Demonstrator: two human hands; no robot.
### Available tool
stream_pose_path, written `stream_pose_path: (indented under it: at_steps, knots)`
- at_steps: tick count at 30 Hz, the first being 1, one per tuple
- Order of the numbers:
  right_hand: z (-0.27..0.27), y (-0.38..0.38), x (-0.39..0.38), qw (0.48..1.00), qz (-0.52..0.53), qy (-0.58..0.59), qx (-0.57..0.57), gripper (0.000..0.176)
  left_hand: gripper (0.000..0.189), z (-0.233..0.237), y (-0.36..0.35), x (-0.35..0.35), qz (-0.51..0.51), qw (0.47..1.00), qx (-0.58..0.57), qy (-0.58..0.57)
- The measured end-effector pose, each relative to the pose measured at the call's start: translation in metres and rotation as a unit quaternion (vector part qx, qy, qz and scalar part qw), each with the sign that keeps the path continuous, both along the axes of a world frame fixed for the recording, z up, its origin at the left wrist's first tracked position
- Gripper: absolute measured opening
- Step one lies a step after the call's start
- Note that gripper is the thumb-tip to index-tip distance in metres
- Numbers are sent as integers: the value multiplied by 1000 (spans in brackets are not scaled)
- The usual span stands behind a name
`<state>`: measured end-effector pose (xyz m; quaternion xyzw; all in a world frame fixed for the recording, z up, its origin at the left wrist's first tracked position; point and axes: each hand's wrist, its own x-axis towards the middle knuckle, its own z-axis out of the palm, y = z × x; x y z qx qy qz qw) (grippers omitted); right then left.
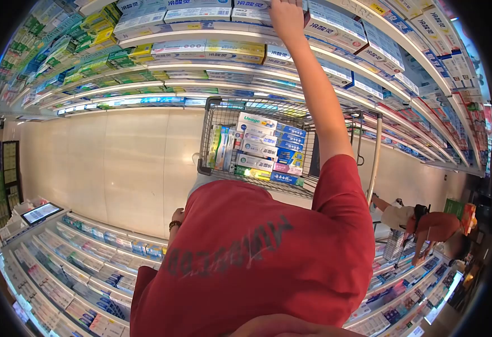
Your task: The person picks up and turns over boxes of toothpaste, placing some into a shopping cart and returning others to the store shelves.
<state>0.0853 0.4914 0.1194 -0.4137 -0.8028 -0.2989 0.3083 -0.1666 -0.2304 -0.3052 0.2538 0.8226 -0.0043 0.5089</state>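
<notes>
Contact is being made by the right hand point(286, 18) with the row of boxes point(252, 16) on the top shelf point(212, 33), the bare arm being held straight up from the sleeve of a red shirt point(246, 258). The hand is being seen from the back, its fingers point(279, 5) being laid over the front of the boxes at the upper edge of the view; whether they are being closed around one box or only being pressed against it cannot be told. The boxes themselves are being kept in line on that shelf, white and blue, packed side by side with more rows of the same kind on the shelves below. The left hand point(177, 216) is being held low beside the hip, a dark band being worn at the wrist; its fingers are mostly being hidden by the shirt, so how far they are being opened cannot be told, and nothing is being shown in them. A wire cart point(207, 140) is being kept just in front of the body, between the person and the shelves, and stacked toothpaste packs point(262, 149) are being carried in it. Well apart, at the right, another person point(434, 224) in a red top is being seen bent over.
</notes>
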Motion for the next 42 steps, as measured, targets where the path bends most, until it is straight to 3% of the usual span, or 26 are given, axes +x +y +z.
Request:
stream_pose_path:
  at_steps: [3, 4, 6, 7, 11, 12, 13, 14, 15, 16, 17, 18, 19, 20, 22, 24, 27, 30, 32, 33, 35, 36, 37, 40, 42]
  knots:
    - [-11, 11, 7, 984, 56, 24, -166, 36, 57, -29, -27, -13, -35, 999, -20, 4]
    - [-12, -3, 9, 987, 105, 39, -115, 36, 56, -34, -32, -19, -42, 998, -41, -1]
    - [4, -33, 12, 978, 198, 70, -11, 36, 52, 21, -2, -6, 29, 997, -68, 25]
    - [10, -44, 13, 973, 217, 53, 60, 34, 49, 24, -3, -10, 35, 998, -23, 40]
    - [4, -116, 26, 959, 244, 120, 75, 38, 39, 45, 30, -23, 32, 980, 150, 126]
    - [-3, -136, 28, 942, 278, 181, 55, 38, 37, 54, 50, -25, 37, 967, 206, 146]
    - [-15, -163, 40, 941, 263, 212, -13, 42, 36, 82, 78, -20, 60, 961, 235, 134]
    - [-47, -171, 52, 933, 274, 231, -11, 69, 34, 116, 111, -8, 84, 953, 265, 124]
    - [-53, -208, 54, 925, 233, 274, -123, 78, 34, 141, 141, 1, 89, 943, 305, 96]
    - [-54, -242, 52, 890, 191, 347, -226, 76, 33, 164, 167, 13, 93, 932, 343, 69]
    - [-61, -266, 55, 819, 179, 429, -337, 74, 35, 181, 193, 24, 84, 924, 373, 14]
    - [-84, -283, 59, 644, 176, 574, -475, 70, 37, 197, 217, 36, 74, 912, 400, -41]
    - [-109, -293, 66, 544, 175, 634, -520, 65, 40, 214, 238, 52, 69, 896, 425, -104]
    - [-125, -308, 71, 406, 167, 714, -545, 60, 44, 227, 256, 69, 65, 876, 447, -166]
    - [-142, -339, 78, 313, 146, 760, -550, 54, 49, 241, 281, 99, 135, 838, 425, -316]
    - [-153, -362, 84, 223, 145, 796, -544, 48, 48, 266, 293, 127, 182, 821, 376, -389]
    - [-154, -383, 90, 153, 177, 812, -534, 35, 44, 265, 299, 135, 192, 804, 334, -453]
    - [-152, -380, 113, 97, 237, 782, -568, 36, 39, 265, 299, 136, 209, 787, 344, -468]
    - [-150, -376, 126, 222, 168, 796, -538, 39, 40, 264, 299, 129, 216, 785, 357, -458]
    - [-146, -375, 125, 328, 109, 810, -473, 51, 40, 262, 300, 122, 162, 833, 366, -382]
    - [-129, -376, 134, 720, 58, 552, -416, 62, 41, 278, 293, 133, 110, 829, 457, -304]
    - [-120, -372, 136, 860, 28, 372, -348, 68, 42, 292, 293, 139, 84, 820, 501, -263]
    - [-114, -369, 136, 897, 89, 285, -326, 81, 44, 297, 294, 138, -14, 804, 564, -186]
    - [-119, -370, 119, 894, 191, 185, -362, 83, 44, 300, 294, 138, -25, 784, 593, -179]
    - [-123, -370, 106, 891, 200, 168, -371, 81, 44, 299, 292, 139, 57, 803, 548, -227]
